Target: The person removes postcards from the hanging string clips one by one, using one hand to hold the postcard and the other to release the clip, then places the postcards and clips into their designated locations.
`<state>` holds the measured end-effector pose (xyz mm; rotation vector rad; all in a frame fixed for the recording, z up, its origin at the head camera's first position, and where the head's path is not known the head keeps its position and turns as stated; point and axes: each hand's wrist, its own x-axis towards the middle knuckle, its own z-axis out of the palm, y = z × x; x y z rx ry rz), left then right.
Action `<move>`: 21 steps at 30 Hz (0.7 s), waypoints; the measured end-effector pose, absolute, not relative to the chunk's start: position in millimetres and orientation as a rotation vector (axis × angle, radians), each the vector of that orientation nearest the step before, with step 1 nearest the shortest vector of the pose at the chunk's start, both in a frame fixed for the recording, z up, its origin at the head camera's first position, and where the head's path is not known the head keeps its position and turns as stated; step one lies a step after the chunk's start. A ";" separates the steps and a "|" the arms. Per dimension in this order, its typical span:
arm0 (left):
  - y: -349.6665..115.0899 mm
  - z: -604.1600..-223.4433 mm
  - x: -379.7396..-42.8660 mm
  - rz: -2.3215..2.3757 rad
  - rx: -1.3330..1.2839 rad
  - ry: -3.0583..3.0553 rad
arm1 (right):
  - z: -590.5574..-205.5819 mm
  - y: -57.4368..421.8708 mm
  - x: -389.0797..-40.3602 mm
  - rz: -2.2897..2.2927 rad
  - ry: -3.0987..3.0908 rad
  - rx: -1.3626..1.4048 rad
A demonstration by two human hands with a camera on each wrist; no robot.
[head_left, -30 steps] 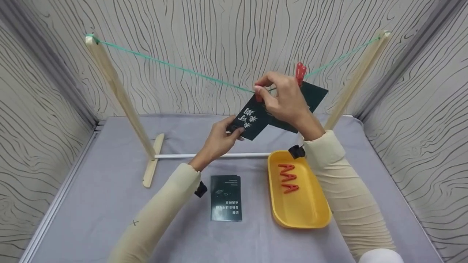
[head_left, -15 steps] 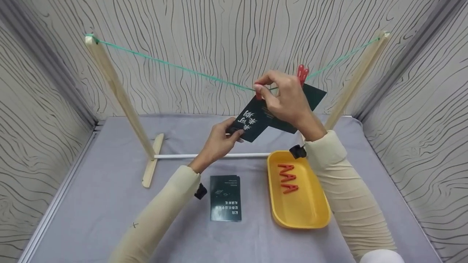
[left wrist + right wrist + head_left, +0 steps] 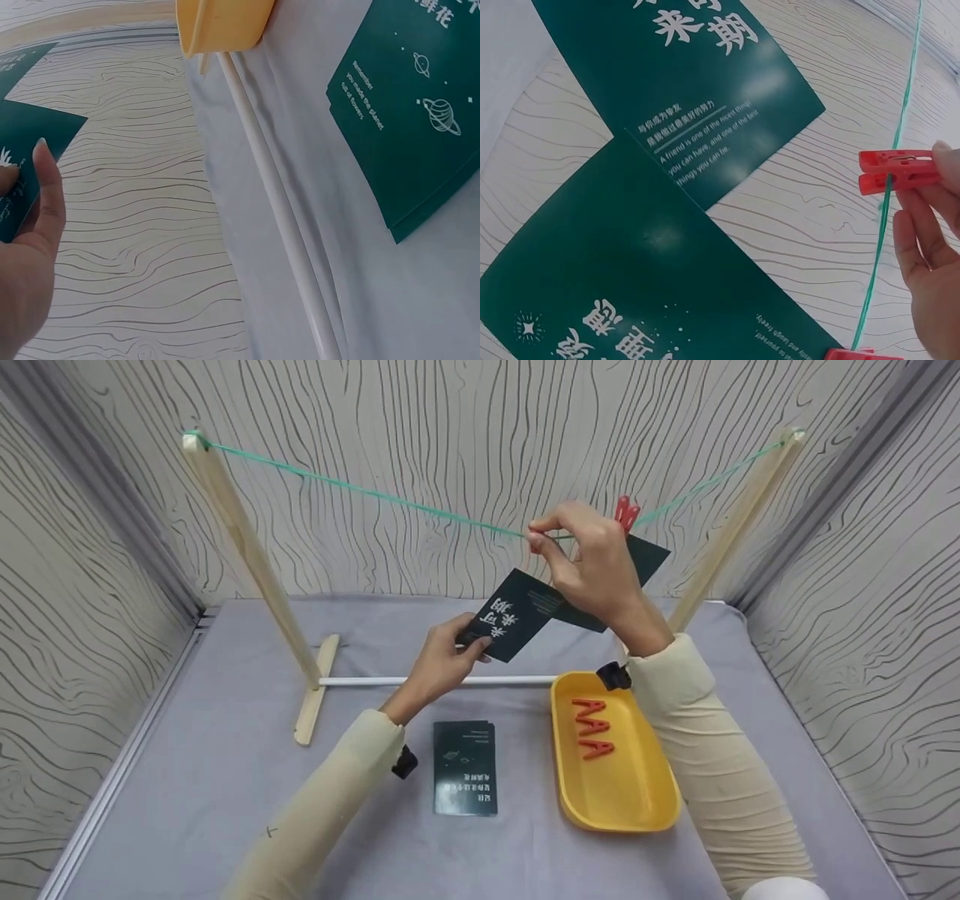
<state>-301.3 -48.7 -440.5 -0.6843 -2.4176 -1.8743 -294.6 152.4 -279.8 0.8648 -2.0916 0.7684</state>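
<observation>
A dark green card with white lettering is pinched by its lower left corner in my left hand. My right hand pinches a red clothespin at the green string; the string passes at its tip. In the right wrist view the held card's near corner is apart from this clothespin. Another dark green card hangs from the string by a second red clothespin, partly behind my right hand, and overlaps the held card.
Wooden posts hold the string at both ends, with a white rod low between them. A stack of green cards lies on the grey cloth. Beside it, a yellow tray holds 3 red clothespins.
My left hand has drawn the card down and to the left, so its upper corner has come away from the clothespin. My right hand keeps hold of the clothespin, slightly higher on the string.
</observation>
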 end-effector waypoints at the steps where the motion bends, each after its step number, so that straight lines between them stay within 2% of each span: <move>1: -49.6 -439.1 -299.5 -1.870 -0.677 -2.425 | -280.0 151.8 -294.1 0.777 -2.077 0.864; 6: -54.7 -425.5 -286.0 -1.868 -0.678 -2.425 | -279.2 149.8 -290.3 0.776 -2.029 0.876; 13: -61.5 -453.2 -301.3 -1.872 -0.673 -2.418 | -277.7 147.9 -283.7 0.763 -2.003 0.893; 21: -65.8 -458.7 -300.6 -1.889 -0.671 -2.419 | -275.8 146.4 -277.5 0.774 -1.963 0.915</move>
